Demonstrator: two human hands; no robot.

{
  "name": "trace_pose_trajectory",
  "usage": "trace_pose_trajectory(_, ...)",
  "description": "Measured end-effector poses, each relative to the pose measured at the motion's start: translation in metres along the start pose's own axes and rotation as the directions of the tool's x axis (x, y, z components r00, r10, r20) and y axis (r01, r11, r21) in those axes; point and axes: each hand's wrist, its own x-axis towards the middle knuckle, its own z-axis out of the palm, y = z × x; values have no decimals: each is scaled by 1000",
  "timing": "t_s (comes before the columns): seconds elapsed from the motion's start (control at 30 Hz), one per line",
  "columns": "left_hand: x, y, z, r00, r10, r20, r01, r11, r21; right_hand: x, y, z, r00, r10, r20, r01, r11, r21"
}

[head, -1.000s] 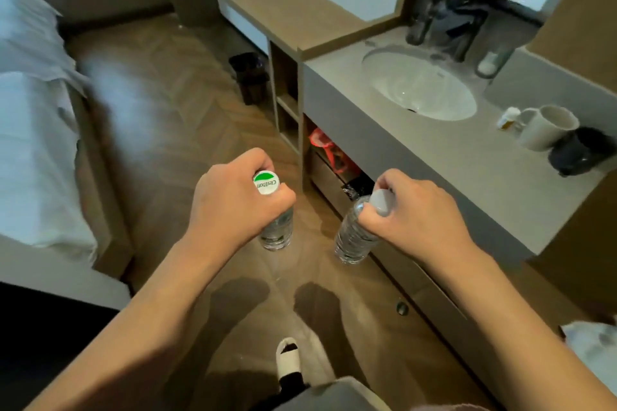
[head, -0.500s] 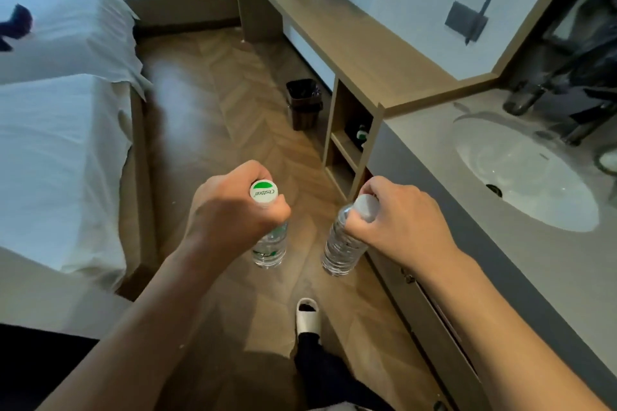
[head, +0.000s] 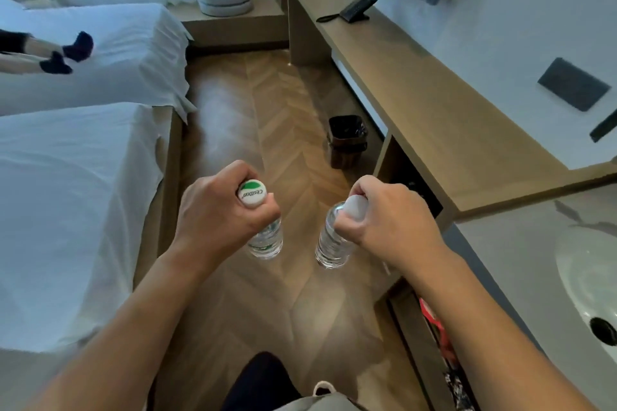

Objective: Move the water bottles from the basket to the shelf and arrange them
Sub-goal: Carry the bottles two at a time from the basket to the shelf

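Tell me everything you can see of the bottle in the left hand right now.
The left-hand bottle is small, of clear, ribbed plastic, with a white cap bearing a green patch and green lettering. A label with green print shows partly on its body. The cap is on. It hangs about upright above the wooden floor, seen from above, held by the left hand, whose fingers curl round its neck just under the cap. Nothing else touches it; the other bottle is apart, to its right.

Hotel room beside a long wooden counter (head: 417,87)

A black phone (head: 357,7) sat on the counter, a dark bin (head: 347,140) stood on the floor below it, two white beds (head: 66,177) lay opposite, and a sink (head: 587,284) adjoined its near end.
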Motion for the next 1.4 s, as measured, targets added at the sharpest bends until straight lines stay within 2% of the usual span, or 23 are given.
trace_pose_trajectory(0.17,95,-42,28,999,-36,-27,36,999,-25,101,-4,22,1000,1,20,-1,1000,9)
trace_pose_trajectory(0.43,262,-117,63,997,14,76,-7,996,-90,270,-19,51,996,83,29,-83,996,-13)
trace_pose_trajectory(0.7,416,-163,107,994,38,107,-28,996,-87,427,-19,63,994,111,-22,-111,994,4)
trace_pose_trajectory(0.93,540,-194,160,995,48,89,-46,999,-29,569,4,86,999,45,-30,-46,999,-14)
trace_pose_trajectory(1.23,695,-215,195,999,-25,36,26,1000,-7,734,21,86,999,13,30,-15,998,65)
trace_pose_trajectory(1.4,768,-243,218,998,-58,36,58,998,-16,818,20,92,1000,17,16,-19,997,80)
